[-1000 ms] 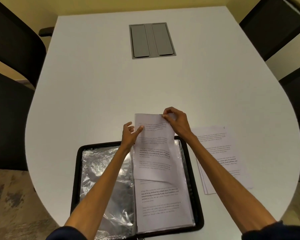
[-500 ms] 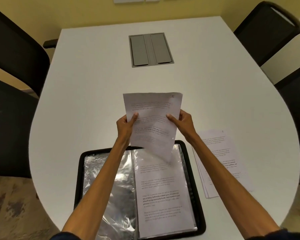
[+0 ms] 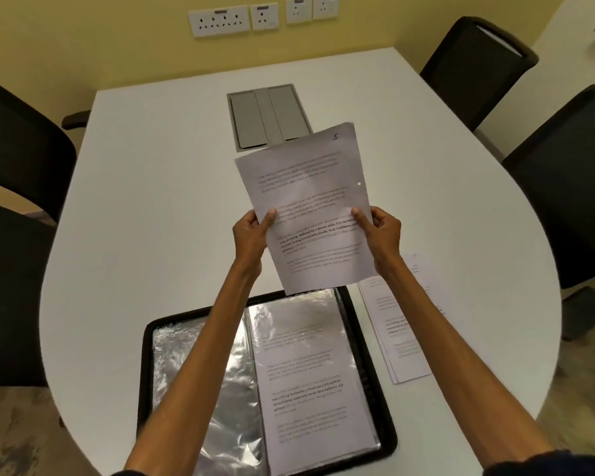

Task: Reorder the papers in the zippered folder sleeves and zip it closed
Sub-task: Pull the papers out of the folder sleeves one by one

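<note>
Print on the sheet (image 3: 310, 207) is unreadable; left hand (image 3: 251, 233) and right hand (image 3: 383, 231) pinch its sides above the table (image 3: 152, 201). The open zippered folder (image 3: 145, 379), cut off below, holds a page (image 3: 310, 386) in its right sleeve (image 3: 299, 309).

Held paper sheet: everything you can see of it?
White printed paper sheet: flat, several blocks of text, one partly bold, a handwritten 5 near its top right corner, what looks like a small hole by the right edge. Held in the air, print facing the camera, rotated slightly anticlockwise. The left hand pinches its left edge, the right hand its right edge, thumbs on the front. In view, its lower corner sits just above the far rim of the open black zippered folder.
</note>
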Tool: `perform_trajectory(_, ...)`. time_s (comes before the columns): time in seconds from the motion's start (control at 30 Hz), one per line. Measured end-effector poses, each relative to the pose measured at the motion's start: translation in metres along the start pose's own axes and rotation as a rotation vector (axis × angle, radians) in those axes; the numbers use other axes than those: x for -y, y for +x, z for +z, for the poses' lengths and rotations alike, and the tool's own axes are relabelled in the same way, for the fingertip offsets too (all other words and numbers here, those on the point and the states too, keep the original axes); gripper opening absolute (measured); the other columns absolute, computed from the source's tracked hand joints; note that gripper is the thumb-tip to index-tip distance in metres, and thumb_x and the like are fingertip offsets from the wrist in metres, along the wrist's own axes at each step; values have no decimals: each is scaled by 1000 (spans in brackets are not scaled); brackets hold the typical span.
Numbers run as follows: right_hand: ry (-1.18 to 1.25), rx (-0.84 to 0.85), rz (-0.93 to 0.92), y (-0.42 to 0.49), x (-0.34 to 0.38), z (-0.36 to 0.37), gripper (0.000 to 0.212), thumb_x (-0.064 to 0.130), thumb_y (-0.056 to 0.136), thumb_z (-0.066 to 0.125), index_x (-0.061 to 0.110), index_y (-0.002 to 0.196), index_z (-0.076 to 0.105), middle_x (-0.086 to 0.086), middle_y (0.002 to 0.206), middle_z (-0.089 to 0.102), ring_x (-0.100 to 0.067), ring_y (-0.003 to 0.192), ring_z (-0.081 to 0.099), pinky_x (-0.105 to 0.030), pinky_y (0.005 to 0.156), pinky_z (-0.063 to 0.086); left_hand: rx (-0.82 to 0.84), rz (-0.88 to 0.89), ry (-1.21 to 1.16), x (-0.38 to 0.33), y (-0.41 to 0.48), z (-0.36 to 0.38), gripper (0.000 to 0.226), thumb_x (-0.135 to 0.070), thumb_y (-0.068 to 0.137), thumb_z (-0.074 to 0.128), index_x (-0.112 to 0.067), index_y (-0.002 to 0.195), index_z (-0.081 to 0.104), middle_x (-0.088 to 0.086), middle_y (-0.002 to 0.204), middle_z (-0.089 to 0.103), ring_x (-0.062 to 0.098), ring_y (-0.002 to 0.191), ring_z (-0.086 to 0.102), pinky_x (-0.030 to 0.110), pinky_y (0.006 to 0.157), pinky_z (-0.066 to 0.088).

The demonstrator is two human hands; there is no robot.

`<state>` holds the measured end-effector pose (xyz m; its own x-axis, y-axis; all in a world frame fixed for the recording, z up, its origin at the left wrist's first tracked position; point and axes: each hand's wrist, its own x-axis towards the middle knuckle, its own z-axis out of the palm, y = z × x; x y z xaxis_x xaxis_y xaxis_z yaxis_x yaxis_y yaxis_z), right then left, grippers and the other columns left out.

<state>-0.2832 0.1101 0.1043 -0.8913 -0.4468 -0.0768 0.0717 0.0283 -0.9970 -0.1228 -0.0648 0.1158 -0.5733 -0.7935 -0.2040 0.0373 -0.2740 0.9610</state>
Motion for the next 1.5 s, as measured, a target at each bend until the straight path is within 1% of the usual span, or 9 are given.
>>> perform_trajectory(0.27,-68,-149,140,-4,-33,-106,23,23,90,70,3,101,70,-5,92,71,-12,77,65,-22,72,55,109,-209,120,75,-34,67,23,-11,89,71,2,107,70,12,102,73,23,88,72,34,71,61)
perform_trajectory(0.47,-149,-264,279,-18,-72,-176,16,19,87,74,9,99,71,0,90,70,-20,90,66,-25,77,52,133,-337,235,140,-60,111,18,-13,88,72,-2,76,66,16,90,73,28,79,73,33,61,60)
perform_trajectory(0.53,-201,-300,326,-23,-81,-192,23,18,89,72,6,108,69,1,94,66,-18,92,62,-24,80,47,141,-364,285,159,-68,121,17,-13,89,71,2,82,69,17,94,73,28,81,73,37,64,61)
perform_trajectory(0.63,-304,-306,415,-27,-104,-213,32,16,90,69,0,118,66,-5,104,64,-17,96,57,-27,88,45,127,-353,390,181,-78,130,17,-9,90,69,6,97,70,14,97,72,21,76,71,25,55,58)
perform_trajectory(1.07,-530,-245,552,-36,-166,-233,33,19,86,73,5,116,68,-10,113,70,-26,102,65,-35,92,52,109,-381,661,237,-92,134,16,-9,94,63,3,86,71,10,94,73,24,79,73,38,67,62)
perform_trajectory(1.23,-664,-249,504,-38,-163,-234,38,18,86,72,8,121,61,-11,120,65,-28,107,62,-33,86,48,152,-285,714,233,-97,132,20,-10,90,68,4,74,66,14,75,71,24,67,70,27,66,53)
perform_trajectory(1.3,-754,-219,423,-38,-161,-231,44,21,85,74,10,124,57,-13,126,59,-31,114,57,-39,93,48,146,-227,734,230,-97,127,8,-13,89,69,-5,89,69,13,78,70,19,72,67,19,74,42)
perform_trajectory(1.37,-826,-159,356,-39,-157,-218,48,23,83,76,13,125,55,-13,130,53,-31,120,52,-47,99,45,132,-160,715,224,-98,119,25,-13,89,68,-12,113,65,6,87,68,14,78,64,18,75,44)
perform_trajectory(1.5,-893,132,217,-51,-149,-161,55,30,80,78,18,128,54,-10,134,48,-28,127,44,-47,103,39,54,29,755,212,-102,89,30,-7,90,60,-14,119,60,3,102,63,18,88,61,26,75,51)
